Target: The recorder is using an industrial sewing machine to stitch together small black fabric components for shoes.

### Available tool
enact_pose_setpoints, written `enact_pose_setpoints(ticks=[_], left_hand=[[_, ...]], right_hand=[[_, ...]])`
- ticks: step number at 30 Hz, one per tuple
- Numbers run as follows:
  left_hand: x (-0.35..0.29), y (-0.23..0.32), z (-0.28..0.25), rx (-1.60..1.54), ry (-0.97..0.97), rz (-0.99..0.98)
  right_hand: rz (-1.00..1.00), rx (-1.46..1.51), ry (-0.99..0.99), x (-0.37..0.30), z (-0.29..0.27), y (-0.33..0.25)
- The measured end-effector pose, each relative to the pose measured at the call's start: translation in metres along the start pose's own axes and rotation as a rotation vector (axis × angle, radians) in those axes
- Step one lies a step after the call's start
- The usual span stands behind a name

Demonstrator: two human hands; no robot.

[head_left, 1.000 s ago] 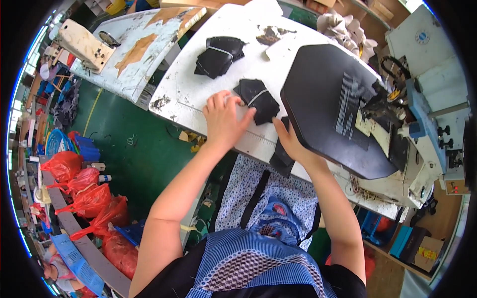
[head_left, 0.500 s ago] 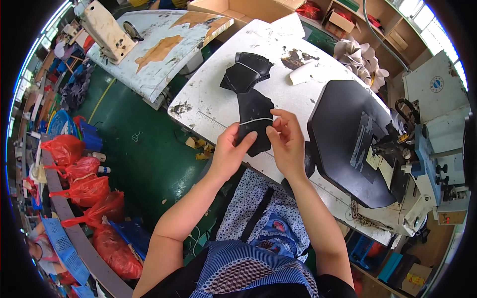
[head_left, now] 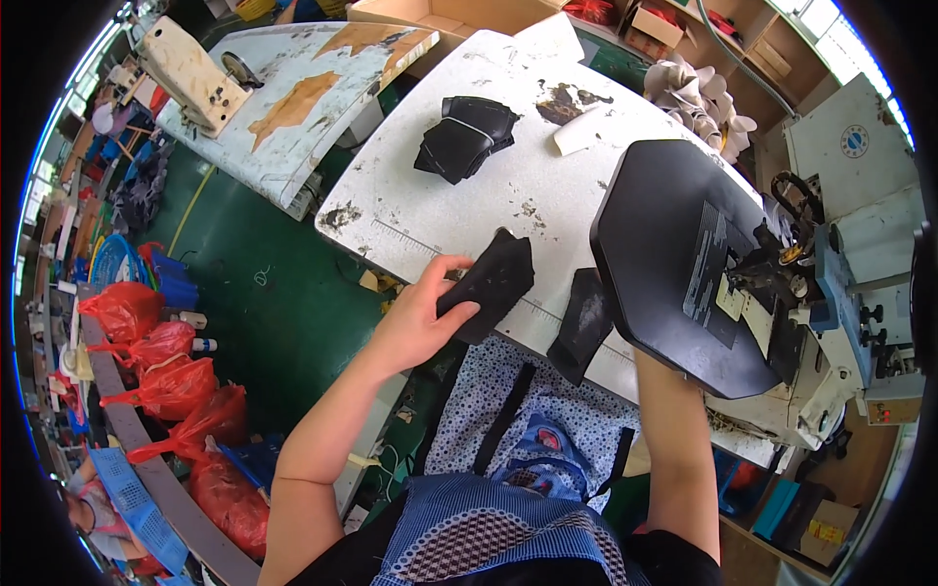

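My left hand point(head_left: 420, 314) grips a dark, soft-looking black piece point(head_left: 496, 285), thumb on one face and fingers behind it, just over the table's front edge. My right forearm point(head_left: 674, 430) reaches under the large black panel point(head_left: 674, 264); the hand itself is hidden there, so its fingers do not show. Beside the panel lies another black piece point(head_left: 586, 327), partly over the table edge. Farther back rests a small stack of black cut pieces point(head_left: 467, 139), crossed by a pale line.
The worn white table point(head_left: 391, 200) has a ruler marking along its front. A sewing-type machine point(head_left: 831, 303) stands at right behind the panel. Pale cut pieces point(head_left: 696, 103) are heaped at the back. Red bags point(head_left: 171, 376) line a ledge at left; a second table point(head_left: 293, 59) stands beyond.
Both hands were on a black piece with a pale line. My right hand has gone right, beneath the panel; my left holds a black piece alone, the pale line no longer showing.
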State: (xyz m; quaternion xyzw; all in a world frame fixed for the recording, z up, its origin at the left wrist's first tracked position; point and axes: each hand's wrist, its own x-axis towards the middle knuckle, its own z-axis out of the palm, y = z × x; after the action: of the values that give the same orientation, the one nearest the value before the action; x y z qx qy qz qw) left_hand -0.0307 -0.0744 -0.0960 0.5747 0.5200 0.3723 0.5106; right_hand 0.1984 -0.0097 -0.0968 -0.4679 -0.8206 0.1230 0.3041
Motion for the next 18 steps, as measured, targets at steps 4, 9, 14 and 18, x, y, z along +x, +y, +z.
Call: enact_pose_setpoints(ticks=[4,9,14,18], left_hand=[[0.020,-0.011,-0.011,0.101,-0.050,0.044],[0.036,-0.001,-0.004,-0.096,-0.077,-0.033],[0.036,-0.017,0.006,-0.158,-0.024,0.035],[0.030,-0.016,-0.011,-0.539,-0.020,-0.121]], right_hand=[[0.138,0.096,-0.012,0.001,-0.022,0.000],[0.302,0.227,-0.026,0.006,-0.039,0.004],[0.444,0.563,-0.152,0.006,-0.001,0.029],[0.429,1.009,-0.068,0.017,0.006,0.010]])
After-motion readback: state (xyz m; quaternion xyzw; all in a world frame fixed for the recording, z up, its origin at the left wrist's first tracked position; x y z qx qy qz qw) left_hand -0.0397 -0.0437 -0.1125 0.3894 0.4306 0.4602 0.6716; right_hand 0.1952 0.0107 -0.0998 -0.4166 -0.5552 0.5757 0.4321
